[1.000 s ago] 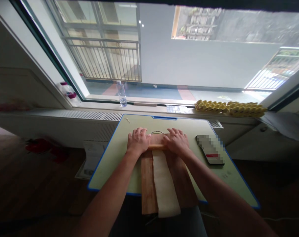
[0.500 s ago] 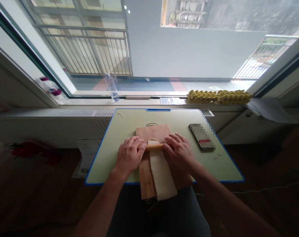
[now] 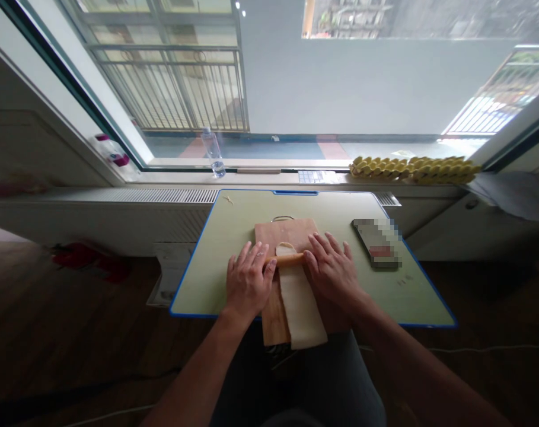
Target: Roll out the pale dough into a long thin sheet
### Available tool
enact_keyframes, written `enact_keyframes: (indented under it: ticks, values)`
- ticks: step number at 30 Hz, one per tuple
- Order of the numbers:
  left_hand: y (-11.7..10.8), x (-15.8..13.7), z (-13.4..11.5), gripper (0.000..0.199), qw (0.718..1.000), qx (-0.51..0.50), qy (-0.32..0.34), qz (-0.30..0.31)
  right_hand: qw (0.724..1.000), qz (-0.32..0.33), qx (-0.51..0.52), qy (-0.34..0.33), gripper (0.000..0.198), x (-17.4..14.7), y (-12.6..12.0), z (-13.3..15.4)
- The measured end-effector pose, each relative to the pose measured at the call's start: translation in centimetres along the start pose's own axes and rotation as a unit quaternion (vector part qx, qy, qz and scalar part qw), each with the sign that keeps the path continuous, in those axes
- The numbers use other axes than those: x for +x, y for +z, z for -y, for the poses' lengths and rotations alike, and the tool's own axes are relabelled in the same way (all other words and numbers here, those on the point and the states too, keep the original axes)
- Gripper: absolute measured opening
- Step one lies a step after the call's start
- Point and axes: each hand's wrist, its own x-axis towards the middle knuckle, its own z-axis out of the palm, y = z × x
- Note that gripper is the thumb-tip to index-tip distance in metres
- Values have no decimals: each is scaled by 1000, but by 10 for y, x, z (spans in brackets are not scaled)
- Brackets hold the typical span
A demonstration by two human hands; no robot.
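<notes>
A wooden rolling pin (image 3: 291, 259) lies crosswise over a long, pale strip of dough (image 3: 301, 308). The dough rests lengthwise on a wooden cutting board (image 3: 276, 320), and its near end reaches the board's front edge. My left hand (image 3: 250, 273) presses on the pin's left end, thumb along it and fingers stretched over the top. On the right end lies my right hand (image 3: 332, 267), its thumb against the pin and its fingers reaching forward. Both palms hide the pin's tips.
Under the board is a light green table (image 3: 207, 273) with a blue rim. A phone (image 3: 378, 243) lies at its right. Along the windowsill stand a clear water bottle (image 3: 213, 153) and yellow egg trays (image 3: 414, 169). The board overhangs the table's front edge.
The whole view has shifted, so everything appears slightly farther right and higher. Both hands remain on the rolling pin, which stays near the dough's far end.
</notes>
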Motion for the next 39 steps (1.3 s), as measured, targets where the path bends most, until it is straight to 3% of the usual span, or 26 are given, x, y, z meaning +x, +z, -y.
enact_keyframes:
  ticks: [16,28,33,39]
  values:
    - [11,48,1,54,998,48,-35,-15,999,-23,-25,13,57,48,13,-1]
    - [18,112,16,51,996,66,-54,14,998,46,-3,36,61,107,16,-9]
    - [17,110,15,50,995,78,-53,20,999,33,-9,35,61,97,14,-6]
    - [10,73,7,49,996,76,-36,-14,999,-5,-32,14,57,57,9,0]
